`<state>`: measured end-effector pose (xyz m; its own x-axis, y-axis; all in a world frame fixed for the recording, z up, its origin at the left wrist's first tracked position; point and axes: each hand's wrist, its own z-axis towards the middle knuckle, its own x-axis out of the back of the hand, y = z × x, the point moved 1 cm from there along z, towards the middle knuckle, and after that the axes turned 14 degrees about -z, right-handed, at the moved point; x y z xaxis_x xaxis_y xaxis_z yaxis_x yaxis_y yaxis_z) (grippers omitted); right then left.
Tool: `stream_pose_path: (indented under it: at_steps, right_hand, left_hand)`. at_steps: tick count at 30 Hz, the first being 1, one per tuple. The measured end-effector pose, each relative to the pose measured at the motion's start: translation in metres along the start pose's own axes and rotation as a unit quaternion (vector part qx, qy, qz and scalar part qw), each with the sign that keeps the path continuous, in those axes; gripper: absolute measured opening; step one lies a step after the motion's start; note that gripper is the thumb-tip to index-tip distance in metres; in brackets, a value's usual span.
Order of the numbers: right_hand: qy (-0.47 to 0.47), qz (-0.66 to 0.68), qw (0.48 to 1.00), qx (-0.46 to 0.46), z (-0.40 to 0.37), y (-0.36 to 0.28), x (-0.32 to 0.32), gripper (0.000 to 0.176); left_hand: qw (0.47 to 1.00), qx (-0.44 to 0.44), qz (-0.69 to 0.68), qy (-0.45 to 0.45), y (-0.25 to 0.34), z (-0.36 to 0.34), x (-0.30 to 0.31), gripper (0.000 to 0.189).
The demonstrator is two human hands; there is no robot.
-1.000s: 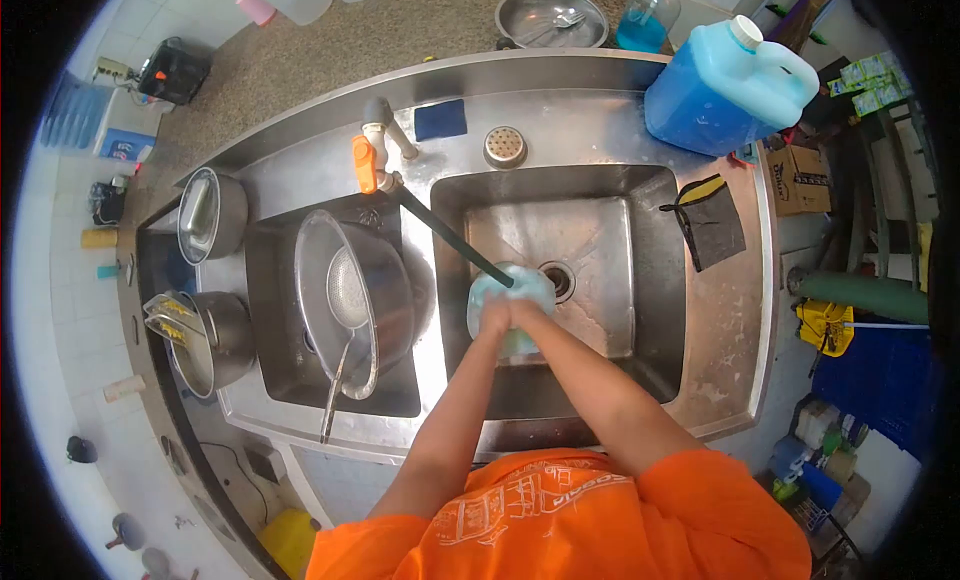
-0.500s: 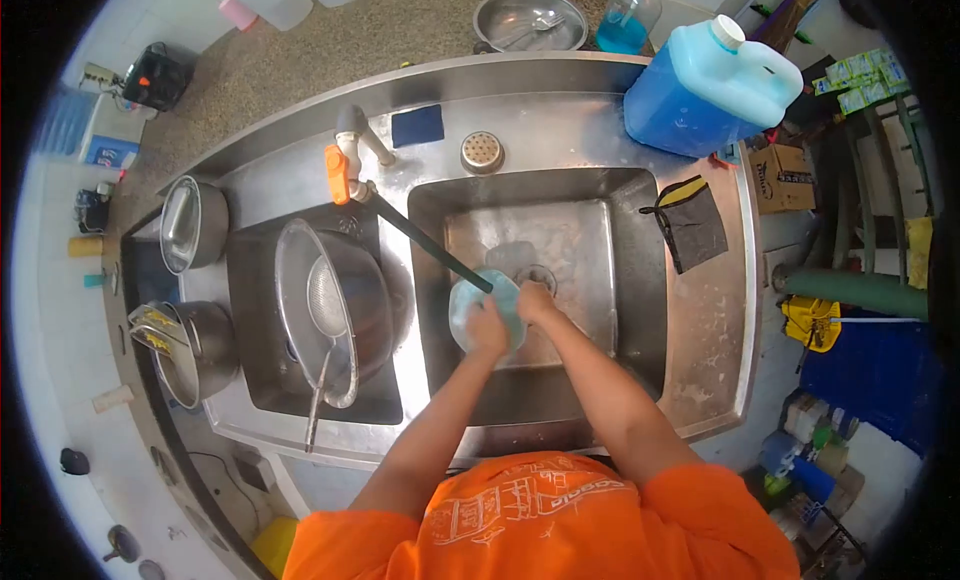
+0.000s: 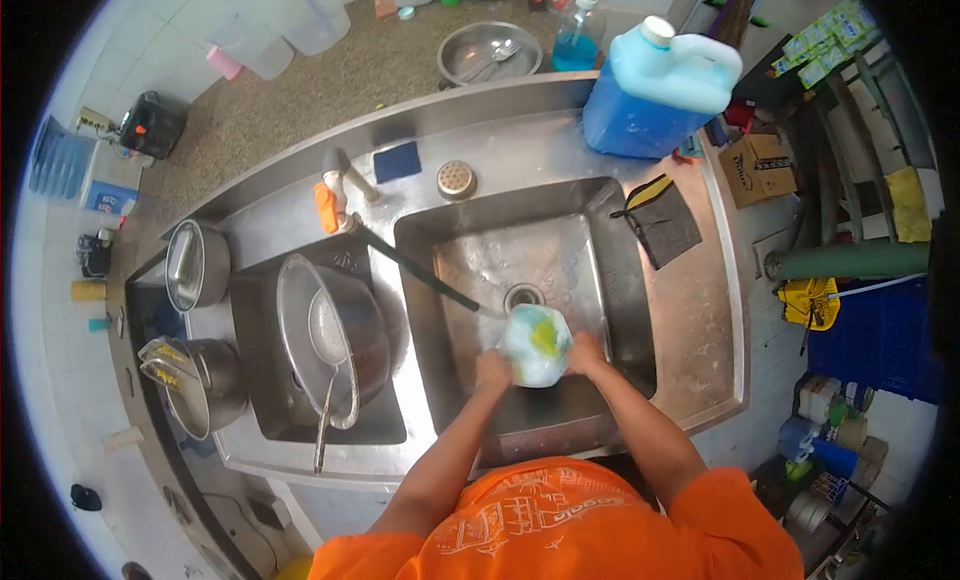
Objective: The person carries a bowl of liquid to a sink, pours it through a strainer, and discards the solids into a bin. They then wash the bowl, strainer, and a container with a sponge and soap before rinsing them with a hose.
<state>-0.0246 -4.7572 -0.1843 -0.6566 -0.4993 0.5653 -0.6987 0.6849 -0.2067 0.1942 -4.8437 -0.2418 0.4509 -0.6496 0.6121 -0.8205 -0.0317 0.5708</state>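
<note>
Over the right sink basin (image 3: 460,270), a translucent pale blue container (image 3: 538,348) with a green-yellow patch is held between both hands. My left hand (image 3: 492,372) is closed on its left edge, and my right hand (image 3: 585,354) grips its right edge. A dark hose (image 3: 420,271) runs from the tap with the orange handle (image 3: 326,208) and ends just up and left of the container. The drain (image 3: 524,298) shows beyond the container. Motion blurs the fingers a little.
A large metal bowl (image 3: 365,330) with a strainer (image 3: 325,327) stands in the left basin. Metal pots (image 3: 212,265) sit at the far left. A blue liquid jug (image 3: 640,105), a black cloth (image 3: 663,225) and a round metal strainer (image 3: 456,180) lie around the right basin's rim.
The container has moved right and toward me, away from the hose end, and its green-yellow patch now shows. Both hands have moved to its opposite sides. The camera view has shifted.
</note>
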Motion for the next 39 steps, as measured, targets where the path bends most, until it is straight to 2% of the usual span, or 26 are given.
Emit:
stream_pose_path:
  at_steps: [1,3,4,5,7,8,9,11,12,13,15,17,19,21,23,26,28,29,30,31,34,35,37,39]
  right_hand:
    - [0.010,0.000,1.000,-0.005,0.001,0.011,0.002,0.032]
    - [0.054,0.101,0.989,-0.093,-0.004,0.031,0.005,0.030]
    - [0.037,0.173,0.977,-0.120,-0.045,0.009,0.052,0.025]
    - [0.043,0.171,0.977,-0.120,-0.054,0.012,0.061,0.025]
    - [0.176,0.077,0.980,-0.054,-0.066,0.019,0.079,0.022]
    - [0.159,0.303,0.937,-0.070,-0.081,0.009,0.094,0.025]
    - [0.165,0.303,0.936,-0.064,-0.067,0.018,0.094,0.025]
    - [0.273,0.292,0.916,0.032,-0.032,0.040,0.088,0.022]
    - [0.220,0.403,0.888,0.015,-0.087,-0.008,0.147,0.023]
    - [0.223,0.406,0.886,0.020,-0.103,-0.030,0.175,0.023]
    - [0.247,0.476,0.843,0.044,-0.114,-0.055,0.212,0.023]
    - [0.257,0.507,0.819,0.079,-0.096,-0.073,0.236,0.023]
    - [0.269,0.530,0.794,0.124,-0.079,-0.092,0.254,0.024]
    - [0.236,0.631,0.725,0.142,-0.061,-0.115,0.274,0.026]
    - [0.245,0.640,0.713,0.150,-0.046,-0.134,0.282,0.028]
    - [0.234,0.711,0.651,0.129,-0.030,-0.156,0.288,0.025]
    - [0.258,0.709,0.646,0.114,-0.028,-0.169,0.296,0.025]
    - [0.281,0.709,0.640,0.096,-0.027,-0.174,0.299,0.026]
    - [0.290,0.723,0.617,0.113,-0.022,-0.177,0.302,0.025]
    - [0.287,0.725,0.618,0.106,-0.019,-0.180,0.305,0.025]
    - [0.265,0.724,0.628,0.105,-0.017,-0.182,0.319,0.026]
    - [0.263,0.724,0.630,0.102,-0.020,-0.179,0.317,0.026]
    - [0.231,0.732,0.626,0.137,-0.021,-0.172,0.308,0.027]
    - [0.234,0.728,0.623,0.165,-0.011,-0.155,0.274,0.027]
  left_hand:
    - [1.000,0.018,-0.014,0.001,0.017,-0.001,-0.004,0.034]
    - [0.999,0.012,-0.032,0.008,0.063,-0.009,0.010,0.030]
    - [0.999,-0.047,-0.023,-0.011,0.072,-0.006,0.011,0.028]
    - [0.994,-0.106,-0.013,-0.028,0.084,-0.001,0.016,0.026]
    - [0.990,-0.139,-0.001,-0.027,0.126,0.001,0.048,0.025]
    - [0.986,-0.166,0.014,-0.029,0.150,0.000,0.069,0.025]
    - [0.985,-0.171,0.014,-0.022,0.171,0.003,0.090,0.025]
    - [0.974,-0.224,0.016,0.005,0.214,0.005,0.136,0.023]
    - [0.970,-0.242,0.028,0.022,0.240,0.001,0.166,0.023]
    - [0.964,-0.259,0.040,0.036,0.265,-0.002,0.193,0.022]
    - [0.956,-0.278,0.052,0.081,0.300,0.005,0.230,0.022]
    - [0.913,-0.370,0.118,0.122,0.321,0.044,0.258,0.022]
    - [0.909,-0.376,0.114,0.138,0.351,0.069,0.285,0.022]
    - [0.903,-0.384,0.107,0.158,0.380,0.092,0.309,0.022]
    - [0.900,-0.379,0.173,0.132,0.400,0.127,0.317,0.023]
    - [0.903,-0.372,0.163,0.141,0.417,0.163,0.324,0.019]
    - [0.910,-0.361,0.147,0.142,0.419,0.168,0.324,0.017]
    - [0.910,-0.358,0.117,0.170,0.419,0.172,0.323,0.017]
    - [0.910,-0.355,0.086,0.197,0.418,0.174,0.321,0.017]
    - [0.913,-0.351,0.087,0.191,0.414,0.182,0.318,0.017]
    - [0.857,-0.442,-0.049,0.262,0.400,0.179,0.312,0.019]
    - [0.859,-0.438,-0.050,0.261,0.391,0.164,0.307,0.019]
    - [0.747,-0.521,-0.152,0.383,0.364,0.122,0.288,0.019]
    - [0.767,-0.480,-0.158,0.394,0.316,0.074,0.248,0.019]
